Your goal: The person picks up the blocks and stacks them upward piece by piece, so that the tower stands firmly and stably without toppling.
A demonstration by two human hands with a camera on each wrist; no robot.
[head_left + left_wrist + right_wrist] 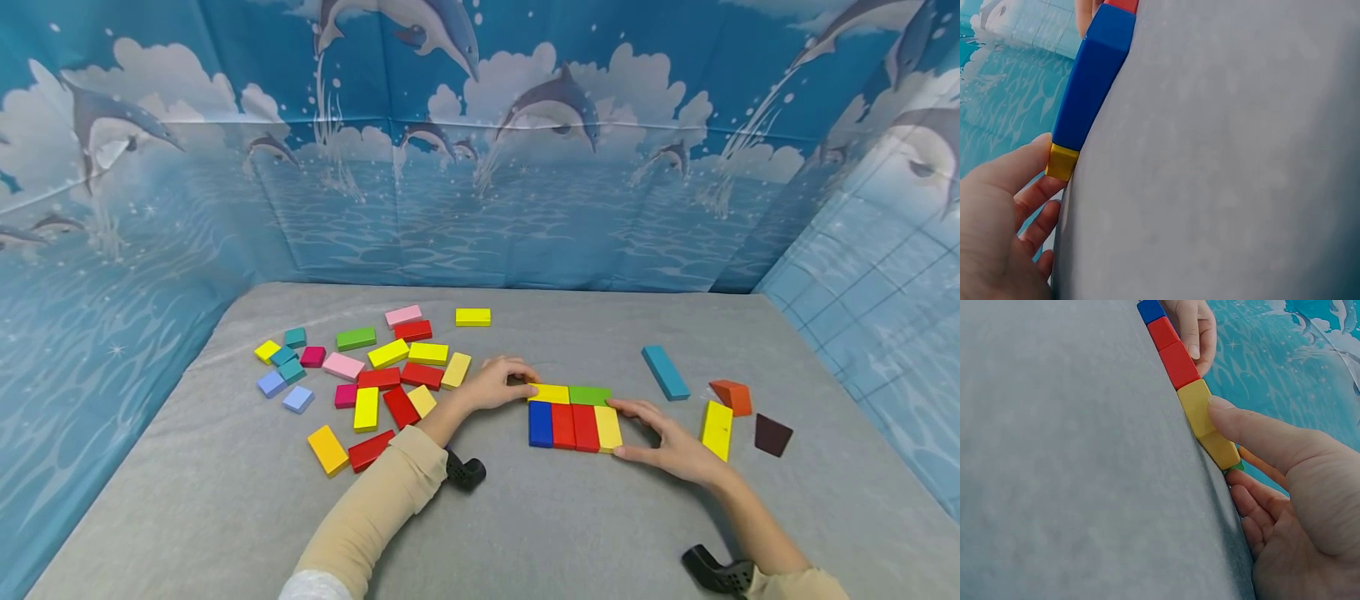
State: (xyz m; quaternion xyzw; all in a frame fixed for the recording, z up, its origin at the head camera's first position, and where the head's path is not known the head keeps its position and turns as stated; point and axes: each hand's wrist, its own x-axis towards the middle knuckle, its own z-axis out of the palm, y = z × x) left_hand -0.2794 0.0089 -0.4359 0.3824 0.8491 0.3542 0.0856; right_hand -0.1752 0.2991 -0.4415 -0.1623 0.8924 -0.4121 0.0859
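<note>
Blocks lie joined in a flat rectangle at the middle of the table. Its far row is a yellow block (550, 393) and a green block (590, 396). The near row has a blue block (541, 424), two red blocks (574, 427) and a pale yellow block (608, 429). My left hand (497, 383) pinches the far row's yellow block at its left end, thumb and forefinger at its edges. On the right side, my right hand (671, 442) touches the pale yellow block with thumb and forefinger spread along it; the forefinger reaches the green block's corner.
Many loose coloured blocks, among them an orange-yellow block (327, 451), are spread over the left of the grey table (525, 533). To the right lie a teal block (665, 372), a yellow block (717, 430), an orange block (731, 397) and a dark brown piece (772, 435).
</note>
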